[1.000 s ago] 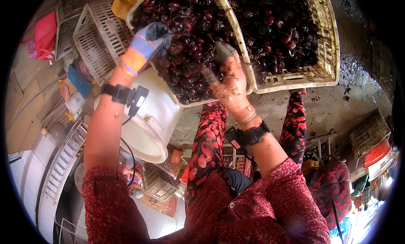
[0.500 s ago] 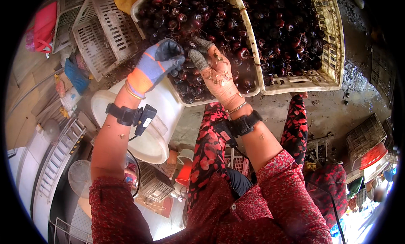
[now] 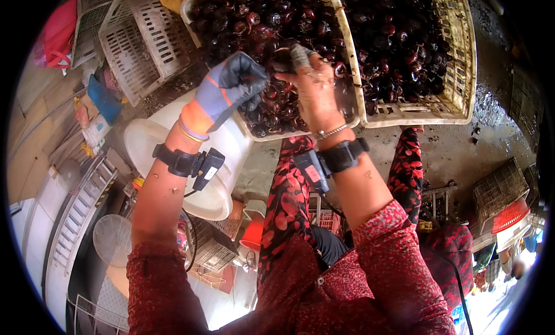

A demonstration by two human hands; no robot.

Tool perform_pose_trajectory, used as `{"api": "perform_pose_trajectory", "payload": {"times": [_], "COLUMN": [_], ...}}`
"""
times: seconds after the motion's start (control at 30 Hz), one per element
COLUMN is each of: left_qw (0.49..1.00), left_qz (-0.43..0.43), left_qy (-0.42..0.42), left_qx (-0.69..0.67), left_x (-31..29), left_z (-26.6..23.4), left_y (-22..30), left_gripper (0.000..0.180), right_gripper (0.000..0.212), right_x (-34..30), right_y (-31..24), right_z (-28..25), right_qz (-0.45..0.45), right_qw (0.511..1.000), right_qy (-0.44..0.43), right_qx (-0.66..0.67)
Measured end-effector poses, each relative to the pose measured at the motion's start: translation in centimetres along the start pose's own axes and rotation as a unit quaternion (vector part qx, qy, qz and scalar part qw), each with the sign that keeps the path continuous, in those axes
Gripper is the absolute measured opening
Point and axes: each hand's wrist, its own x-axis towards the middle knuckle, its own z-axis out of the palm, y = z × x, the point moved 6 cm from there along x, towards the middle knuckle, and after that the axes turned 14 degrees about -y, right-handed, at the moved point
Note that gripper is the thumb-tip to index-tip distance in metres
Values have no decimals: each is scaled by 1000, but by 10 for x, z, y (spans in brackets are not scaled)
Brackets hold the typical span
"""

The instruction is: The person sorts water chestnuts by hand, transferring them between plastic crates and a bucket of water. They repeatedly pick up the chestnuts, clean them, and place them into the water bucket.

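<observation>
My left hand (image 3: pixel 231 87) wears a blue-and-orange work glove with a dark palm. Its fingers are curled closed over the near crate, and what they hold, if anything, is hidden. Just right of it is my right hand (image 3: pixel 315 86), with grey covers on some fingertips and bits of debris on the skin. Its fingers are bent together, slightly blurred, and whatever is between them cannot be made out. Beneath both hands stands a pale plastic crate (image 3: pixel 354 74) full of glossy dark-red round corms (image 3: pixel 272 118) that look like water chestnuts.
A second slatted crate (image 3: pixel 464 74) of the same corms adjoins on the right. Left of my knees sits a white tub (image 3: pixel 139 147). Stacked crates (image 3: pixel 128 48) lean at the upper left. Wet, muddy floor (image 3: pixel 488 103) runs along the right. Cables hang from both wrist-worn devices.
My hands have drawn apart. The right moved rightward and turned, showing more of its back; the left shifted slightly right, still closed.
</observation>
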Motion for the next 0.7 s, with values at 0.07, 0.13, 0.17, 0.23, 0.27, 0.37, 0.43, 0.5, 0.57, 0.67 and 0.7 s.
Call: {"api": "perform_pose_trajectory", "payload": {"times": [0.07, 0.13, 0.17, 0.23, 0.27, 0.37, 0.43, 0.5, 0.57, 0.67, 0.7], "left_qw": [999, 997, 998, 999, 1000, 998, 991, 990, 990, 997, 994], "left_qz": [4, -6, -3, 2, -7, -31, -26, -41, 16, 56, 17], "left_qy": [43, 78, 65, 34, 17, -18, -73, -75, -74, 14, 101], "left_qx": [1, 14, 10, 3, -21, -52, -110, -108, -122, -47, 20], "left_x": [-6, -15, -17, -19, -20, -22, -26, -30, -34, -38, -39], "left_z": [0, 0, 4, 12, 17, 37, 49, 49, 49, 13, -8], "left_y": [8, 14, 14, 15, 16, 13, 11, 8, 22, 24, 21], "left_gripper": [14, 12, 12, 13, 15, 17, 18, 18, 17, 16, 16], "right_gripper": [33, 42, 44, 46, 43, 43, 39, 33, 26, 20, 21], "right_x": [-7, -16, -18, -20, -20, -27, -27, -25, -16, -12, -13], "right_y": [-11, -15, -11, -3, 7, 1, 1, 3, 5, 5, 1], "right_z": [-16, -22, -23, -23, -20, 6, 13, 9, -7, -32, -28], "right_qz": [-30, 89, 83, 67, 104, 35, 68, 100, 132, 82, 71], "right_qw": [991, 986, 992, 997, 994, 992, 993, 994, 989, 993, 992], "right_qy": [-2, 96, 71, 24, -4, -94, -80, -35, 42, 79, 82], "right_qx": [-129, -100, -65, 8, 42, 75, 46, 5, -47, -18, -62]}}
